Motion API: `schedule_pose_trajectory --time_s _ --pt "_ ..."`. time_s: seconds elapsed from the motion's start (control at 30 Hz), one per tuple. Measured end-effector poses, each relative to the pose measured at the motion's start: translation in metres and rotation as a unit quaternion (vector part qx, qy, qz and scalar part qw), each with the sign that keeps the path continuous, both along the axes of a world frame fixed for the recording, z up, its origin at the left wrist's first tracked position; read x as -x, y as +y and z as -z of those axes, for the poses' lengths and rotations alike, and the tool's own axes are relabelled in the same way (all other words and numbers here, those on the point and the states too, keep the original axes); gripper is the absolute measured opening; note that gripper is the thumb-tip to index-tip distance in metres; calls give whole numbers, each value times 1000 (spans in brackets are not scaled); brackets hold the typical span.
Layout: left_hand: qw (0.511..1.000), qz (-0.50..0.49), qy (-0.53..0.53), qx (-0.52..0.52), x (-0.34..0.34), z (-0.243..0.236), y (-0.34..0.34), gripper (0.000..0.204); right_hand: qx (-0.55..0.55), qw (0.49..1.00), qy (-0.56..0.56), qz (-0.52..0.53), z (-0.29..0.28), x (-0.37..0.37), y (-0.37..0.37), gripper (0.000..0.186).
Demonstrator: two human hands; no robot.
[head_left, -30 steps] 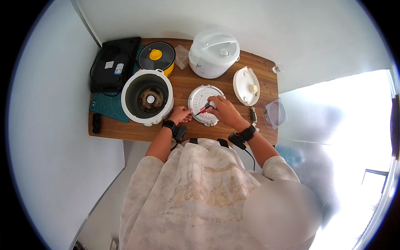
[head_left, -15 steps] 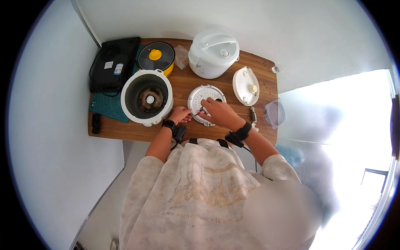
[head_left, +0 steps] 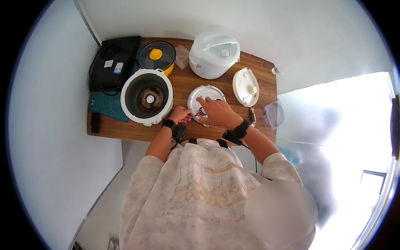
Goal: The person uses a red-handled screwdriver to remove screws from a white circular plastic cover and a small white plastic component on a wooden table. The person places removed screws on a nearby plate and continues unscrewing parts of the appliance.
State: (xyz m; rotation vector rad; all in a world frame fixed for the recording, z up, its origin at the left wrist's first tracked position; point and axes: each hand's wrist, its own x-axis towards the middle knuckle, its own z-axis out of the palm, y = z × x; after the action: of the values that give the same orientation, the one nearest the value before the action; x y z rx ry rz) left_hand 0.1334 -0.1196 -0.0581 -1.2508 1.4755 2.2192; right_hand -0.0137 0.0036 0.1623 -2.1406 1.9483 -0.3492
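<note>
A round lid plate (head_left: 207, 89), white with a silver-grey rim, lies flat on the table in front of me. My left hand (head_left: 181, 115) rests at its left edge, fingers curled and fingertips pressed together by the rim; what they pinch is too small to make out. Over the plate, my right hand (head_left: 217, 113) reaches in from the right, its thumb and fingers around a small red-and-black screwdriver (head_left: 201, 112). The tool's thin end points toward my left fingertips. My right hand hides much of the plate.
Left of the plate stands an open white cooker body (head_left: 126, 98). Behind are a yellow pot (head_left: 168, 71) with a glass lid, a black appliance (head_left: 112, 62) and a white rice cooker (head_left: 210, 66). At right lie a white cover (head_left: 243, 85) and a clear plastic container (head_left: 275, 114).
My right hand has shifted slightly left, its index finger stretching farther over the plate, and the screwdriver's handle looks turned. My left hand stays at the rim.
</note>
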Motion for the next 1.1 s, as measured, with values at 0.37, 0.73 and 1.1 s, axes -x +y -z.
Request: schedule_pose_trajectory --time_s 0.37,0.73,1.1 --pt "999 22 -30 22 9 0 -6 47 -130 991 14 34 -4 1 -8 36" --pt "999 28 -35 22 16 17 -10 51 -137 989 33 51 -6 4 -8 37" --pt "1000 19 -20 8 16 10 -9 46 -112 992 -28 55 10 12 -6 39"
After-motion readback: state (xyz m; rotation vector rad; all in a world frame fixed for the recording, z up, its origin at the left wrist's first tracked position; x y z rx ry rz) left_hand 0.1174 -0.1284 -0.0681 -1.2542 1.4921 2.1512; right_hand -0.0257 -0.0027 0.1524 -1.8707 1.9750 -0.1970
